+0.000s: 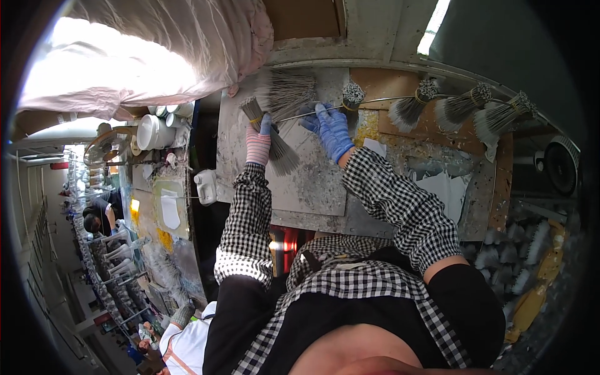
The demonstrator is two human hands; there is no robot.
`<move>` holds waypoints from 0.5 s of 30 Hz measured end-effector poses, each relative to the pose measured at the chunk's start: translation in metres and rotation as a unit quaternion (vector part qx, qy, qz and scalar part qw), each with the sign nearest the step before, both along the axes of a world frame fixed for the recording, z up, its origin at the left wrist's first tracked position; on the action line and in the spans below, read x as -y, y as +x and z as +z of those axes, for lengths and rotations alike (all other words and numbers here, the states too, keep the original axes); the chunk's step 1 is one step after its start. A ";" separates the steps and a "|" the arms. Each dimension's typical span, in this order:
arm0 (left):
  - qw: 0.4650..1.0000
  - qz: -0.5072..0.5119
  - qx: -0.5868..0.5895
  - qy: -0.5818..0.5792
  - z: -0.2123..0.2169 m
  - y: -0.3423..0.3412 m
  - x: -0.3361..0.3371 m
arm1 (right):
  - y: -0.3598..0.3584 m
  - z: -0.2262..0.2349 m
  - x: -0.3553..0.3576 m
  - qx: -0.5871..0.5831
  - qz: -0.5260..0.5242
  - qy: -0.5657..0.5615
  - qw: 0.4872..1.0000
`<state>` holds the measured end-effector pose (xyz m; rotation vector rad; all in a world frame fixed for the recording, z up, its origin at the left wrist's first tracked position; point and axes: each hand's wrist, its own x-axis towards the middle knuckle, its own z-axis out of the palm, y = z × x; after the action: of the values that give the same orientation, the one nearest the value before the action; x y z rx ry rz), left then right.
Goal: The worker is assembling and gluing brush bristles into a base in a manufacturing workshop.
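My left hand (258, 145), in a pink-striped glove with blue fingertips, is closed around a bundle of thin grey stems (282, 155) tied with a yellow band. The bundle slants across the grey board. Just right of it, my right hand (335, 132), in a blue glove, has its fingers closed at a thin metal rod (292, 117). The rod's left end points toward the bundle. Along the rod to the right hang several similar banded bundles (410, 107) with pale, frayed lower ends. Beyond my hands lies a loose spread of grey stems (286, 89).
A stained worktable (400, 169) carries the grey board (306, 187) and white paper scraps (445, 190). To the left stand a white jug (205, 187), a white bucket (154, 132) and a fan (107, 147). A white-clothed person (186, 344) works at lower left; another person bends farther off.
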<state>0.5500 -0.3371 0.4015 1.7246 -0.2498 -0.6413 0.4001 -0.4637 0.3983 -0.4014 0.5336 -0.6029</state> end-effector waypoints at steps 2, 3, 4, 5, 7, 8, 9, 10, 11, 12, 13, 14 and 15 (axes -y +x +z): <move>0.998 -0.064 0.014 -0.014 -0.001 -0.005 0.004 | -0.003 0.002 -0.002 -0.004 -0.002 -0.012 1.000; 0.996 -0.071 0.043 -0.025 -0.005 -0.008 0.004 | -0.004 0.005 -0.005 -0.032 -0.006 -0.012 0.999; 0.994 -0.079 0.072 -0.036 -0.008 -0.009 0.003 | -0.006 0.009 -0.007 -0.061 -0.011 -0.013 0.998; 0.994 -0.080 0.068 -0.038 -0.013 -0.015 -0.001 | -0.008 0.012 -0.004 -0.042 0.013 -0.038 0.998; 0.976 -0.091 0.152 -0.126 -0.012 -0.025 -0.003 | -0.011 0.015 -0.009 -0.064 0.008 -0.033 0.997; 0.976 -0.094 0.147 -0.133 -0.009 -0.021 0.000 | -0.013 0.016 -0.009 -0.083 0.009 -0.024 0.996; 0.971 -0.127 0.193 -0.067 -0.003 -0.023 -0.007 | -0.016 0.018 -0.011 -0.078 0.011 -0.023 0.997; 0.958 -0.158 0.238 -0.001 0.002 -0.024 -0.015 | -0.020 0.020 -0.015 -0.085 0.012 -0.023 0.996; 0.971 -0.197 0.136 -0.005 -0.011 -0.009 -0.018 | -0.023 0.021 -0.020 -0.081 0.017 -0.029 0.996; 0.972 -0.194 0.134 -0.008 -0.005 -0.002 -0.014 | -0.021 0.026 -0.021 -0.072 0.024 -0.036 0.996; 0.970 -0.213 0.112 -0.038 0.002 -0.003 -0.009 | -0.023 0.030 -0.024 -0.076 0.017 -0.053 0.996; 0.966 -0.232 0.089 -0.069 0.009 -0.007 -0.007 | -0.024 0.029 -0.024 -0.082 0.014 -0.054 0.995; 0.968 -0.199 0.141 -0.061 0.003 -0.012 -0.012 | -0.019 0.027 -0.021 -0.072 0.018 -0.046 0.996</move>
<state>0.5376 -0.3254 0.4046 1.6552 -0.8350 -0.6500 0.3816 -0.4429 0.4249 -0.5433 0.6355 -0.5677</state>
